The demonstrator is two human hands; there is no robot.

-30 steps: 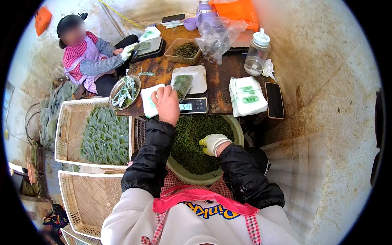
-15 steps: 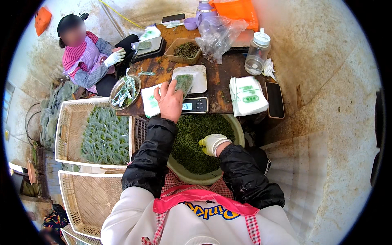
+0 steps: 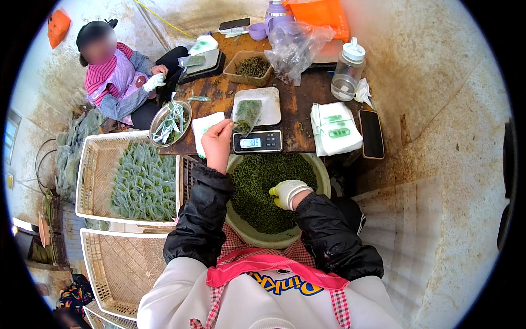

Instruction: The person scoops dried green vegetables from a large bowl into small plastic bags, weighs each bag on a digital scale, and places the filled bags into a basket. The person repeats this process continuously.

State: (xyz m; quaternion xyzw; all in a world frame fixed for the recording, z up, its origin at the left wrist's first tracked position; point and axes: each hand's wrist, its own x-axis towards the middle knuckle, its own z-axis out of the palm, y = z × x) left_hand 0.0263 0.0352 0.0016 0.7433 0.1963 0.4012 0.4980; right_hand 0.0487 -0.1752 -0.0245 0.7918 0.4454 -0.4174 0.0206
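My bare left hand [image 3: 217,143] is closed in a pinch at the lower left edge of a small clear plastic bag [image 3: 249,111]. The bag has green contents and lies tilted on the white pan of a digital scale [image 3: 269,141]. What exactly sits between these fingertips is partly hidden. My right hand [image 3: 289,194], in a white glove with yellow fingertips, is curled down in a round tub [image 3: 324,181] of small green berries [image 3: 257,204]. Its fingers are closed, and anything inside them is hidden. Flat white bags [image 3: 204,127] lie beside my left hand.
Left of me, a plastic crate [image 3: 82,181] holds rows of filled bags [image 3: 143,183], with another crate [image 3: 123,263] nearer. On the table [image 3: 219,94] are a steel bowl [image 3: 153,131], a bag bundle [image 3: 335,130], a phone [image 3: 371,134] and a clear bottle [image 3: 347,74]. A co-worker [image 3: 123,82] sits far left.
My left hand has drawn back from over the bag to its lower left edge, and its fingers have closed. The scale's reading differs. My right hand stays in the tub.
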